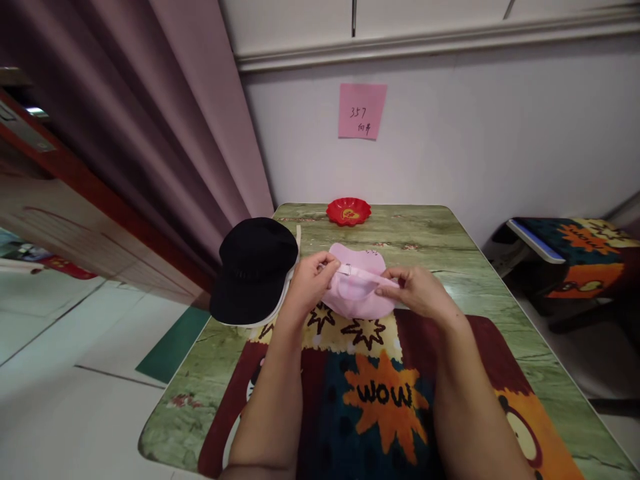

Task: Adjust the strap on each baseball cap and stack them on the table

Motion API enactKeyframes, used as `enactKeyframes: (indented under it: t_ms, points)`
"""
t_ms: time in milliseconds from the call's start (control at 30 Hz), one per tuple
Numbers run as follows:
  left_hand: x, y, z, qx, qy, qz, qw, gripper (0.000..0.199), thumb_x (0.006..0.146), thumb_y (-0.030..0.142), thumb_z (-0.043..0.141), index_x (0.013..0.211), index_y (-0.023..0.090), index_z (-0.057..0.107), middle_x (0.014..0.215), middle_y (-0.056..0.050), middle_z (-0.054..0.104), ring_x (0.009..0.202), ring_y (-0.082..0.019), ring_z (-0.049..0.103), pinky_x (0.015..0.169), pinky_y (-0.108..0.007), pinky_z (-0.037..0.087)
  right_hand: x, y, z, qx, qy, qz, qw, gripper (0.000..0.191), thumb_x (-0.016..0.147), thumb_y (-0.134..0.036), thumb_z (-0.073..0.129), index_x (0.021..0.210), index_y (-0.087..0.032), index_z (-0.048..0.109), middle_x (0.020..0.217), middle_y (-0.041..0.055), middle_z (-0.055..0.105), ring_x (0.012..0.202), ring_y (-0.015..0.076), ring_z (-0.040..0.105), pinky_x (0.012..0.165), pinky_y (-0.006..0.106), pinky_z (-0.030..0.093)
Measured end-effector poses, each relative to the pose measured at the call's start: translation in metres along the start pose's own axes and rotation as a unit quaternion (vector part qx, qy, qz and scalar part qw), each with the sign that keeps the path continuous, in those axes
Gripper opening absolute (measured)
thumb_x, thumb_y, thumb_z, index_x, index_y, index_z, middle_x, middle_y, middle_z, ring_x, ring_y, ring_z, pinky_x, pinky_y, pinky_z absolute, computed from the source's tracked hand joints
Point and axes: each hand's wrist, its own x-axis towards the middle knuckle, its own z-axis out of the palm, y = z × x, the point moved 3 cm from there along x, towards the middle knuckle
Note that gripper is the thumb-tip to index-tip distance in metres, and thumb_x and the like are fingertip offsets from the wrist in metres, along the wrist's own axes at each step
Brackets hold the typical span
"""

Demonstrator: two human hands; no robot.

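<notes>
A pink baseball cap point(363, 303) lies in front of me at the far edge of the printed mat, its brim pointing away. My left hand point(315, 280) pinches the cap's rear strap beside a small buckle. On the cap's right edge, the thumb and fingers of my right hand point(413, 290) are closed on the pink fabric. To the left, near my left hand, a black cap point(257, 260) rests on a white one point(273, 317), which is mostly hidden beneath it.
A red scalloped dish point(349, 211) stands at the back of the wood-patterned table point(430, 233). The colourful mat point(345, 400) covers the near part. A pink note point(362, 112) is on the wall. Purple curtain point(200, 100) hangs left; a stool point(585, 253) stands right.
</notes>
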Motion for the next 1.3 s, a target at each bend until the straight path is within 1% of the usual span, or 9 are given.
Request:
enactKeyframes:
  t_ms: [133,233,400,467,633,767,900,1067,1300]
  points:
    - [0.006,-0.004,0.003,0.024,0.117,0.096,0.988,0.016,0.091,0.034,0.059,0.086,0.019,0.065,0.075,0.000,0.061,0.060,-0.012,0.056,0.058,-0.024,0.047,0.007,-0.011,0.004,-0.003,0.151,0.007,0.989,0.017,0.087,-0.042,0.070,0.089,-0.026,0.076,0.086,0.0034,0.076,0.075,0.0230,0.065,0.065,0.031,0.038]
    - [0.006,-0.002,0.007,0.072,0.094,0.128,0.985,0.015,0.091,0.030,0.059,0.085,0.019,0.066,0.081,-0.002,0.063,0.067,-0.013,0.058,0.064,-0.025,0.048,0.009,-0.017,0.007,-0.011,0.120,-0.015,0.993,0.023,0.085,-0.048,0.072,0.081,-0.026,0.075,0.079,0.0037,0.074,0.077,0.0251,0.066,0.075,0.036,0.042]
    - [0.000,0.007,0.012,0.043,0.036,0.088,0.995,0.017,0.092,0.033,0.060,0.082,0.019,0.063,0.066,0.002,0.059,0.061,-0.012,0.055,0.059,-0.023,0.044,0.008,-0.026,0.003,0.069,0.108,-0.083,0.988,0.018,0.085,-0.043,0.075,0.095,-0.028,0.074,0.099,0.0020,0.078,0.094,0.0271,0.069,0.101,0.048,0.038]
    - [-0.002,0.008,0.014,0.008,0.031,0.072,0.997,0.019,0.092,0.034,0.059,0.082,0.019,0.061,0.063,0.003,0.058,0.057,-0.011,0.053,0.057,-0.023,0.043,0.008,-0.030,0.004,0.107,0.095,-0.081,0.986,0.012,0.090,-0.039,0.068,0.092,-0.028,0.074,0.092,0.0008,0.078,0.086,0.0239,0.069,0.100,0.046,0.040]
    - [-0.002,0.004,0.019,-0.060,0.003,0.036,0.998,0.021,0.092,0.037,0.060,0.082,0.019,0.056,0.062,0.003,0.059,0.053,-0.010,0.054,0.054,-0.021,0.044,0.008,-0.033,0.005,0.154,0.123,-0.045,0.979,0.022,0.095,-0.035,0.056,0.091,-0.023,0.074,0.088,0.0037,0.076,0.080,0.0225,0.067,0.077,0.036,0.047]
    - [-0.002,0.001,0.021,-0.079,0.003,0.020,0.997,0.023,0.093,0.039,0.059,0.081,0.019,0.054,0.062,0.003,0.061,0.052,-0.010,0.055,0.053,-0.021,0.046,0.008,-0.035,0.005,0.120,0.156,-0.089,0.976,0.024,0.095,-0.037,0.058,0.106,-0.024,0.074,0.107,0.0062,0.077,0.099,0.0258,0.068,0.096,0.043,0.046]
    - [-0.003,0.006,0.022,-0.080,-0.002,0.015,0.997,0.023,0.091,0.038,0.060,0.080,0.019,0.054,0.061,0.003,0.059,0.052,-0.010,0.054,0.053,-0.020,0.045,0.008,-0.038,0.010,0.066,0.135,-0.131,0.980,0.038,0.090,-0.041,0.071,0.127,-0.031,0.069,0.115,0.0043,0.076,0.108,0.0264,0.068,0.117,0.055,0.028]
    - [-0.005,0.013,0.022,-0.075,-0.016,0.004,0.997,0.021,0.089,0.038,0.062,0.083,0.017,0.060,0.060,0.002,0.060,0.051,-0.010,0.054,0.050,-0.019,0.044,0.007,-0.041,0.011,0.049,0.160,-0.140,0.976,0.021,0.091,-0.039,0.070,0.110,-0.031,0.075,0.104,0.0020,0.079,0.103,0.0255,0.070,0.119,0.057,0.023]
    - [-0.008,0.017,0.017,-0.052,0.013,-0.008,0.999,0.022,0.089,0.036,0.060,0.092,0.015,0.066,0.058,0.002,0.061,0.044,-0.008,0.050,0.045,-0.019,0.040,0.009,-0.040,0.015,0.080,0.150,-0.124,0.978,0.018,0.090,-0.038,0.069,0.103,-0.028,0.073,0.106,0.0025,0.079,0.093,0.0248,0.072,0.119,0.059,0.024]
